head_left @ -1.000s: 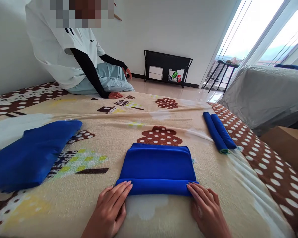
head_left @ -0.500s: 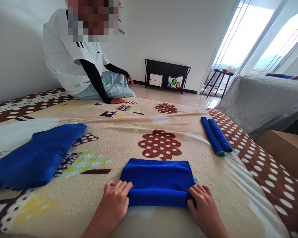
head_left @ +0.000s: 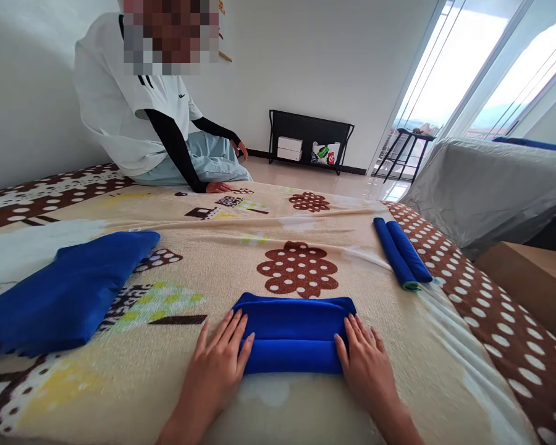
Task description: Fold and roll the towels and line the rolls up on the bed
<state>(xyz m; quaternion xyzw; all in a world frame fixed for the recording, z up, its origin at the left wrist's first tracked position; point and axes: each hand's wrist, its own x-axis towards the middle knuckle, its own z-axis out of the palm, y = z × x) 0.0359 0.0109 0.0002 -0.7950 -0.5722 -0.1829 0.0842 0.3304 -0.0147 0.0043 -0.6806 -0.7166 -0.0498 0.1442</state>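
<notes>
In front of me a blue cloth [head_left: 296, 318] lies on the patterned blanket [head_left: 241, 259], its near edge folded over into a flat band. My left hand [head_left: 220, 349] rests on the cloth's left end, fingers stretched out and pointing away from me. At the right end lies my right hand [head_left: 366, 352], likewise flat with its fingers extended and thumb on the fold. Two rolled blue cloths [head_left: 402, 253] lie side by side farther off to the right. On the left is a pile of blue cloth [head_left: 69, 290].
A person [head_left: 134, 117] in a white shirt and black sleeves sits on the far left of the bed, one hand on the blanket. A black rack [head_left: 310, 139] stands against the wall. To the right are a plastic-covered piece of furniture [head_left: 500, 179] and a cardboard box [head_left: 532, 284].
Both hands have gone from curled fingers gripping the cloth's sides to flat, outstretched fingers, slightly farther forward. The folded band has moved away from me and the far edge has ruffled.
</notes>
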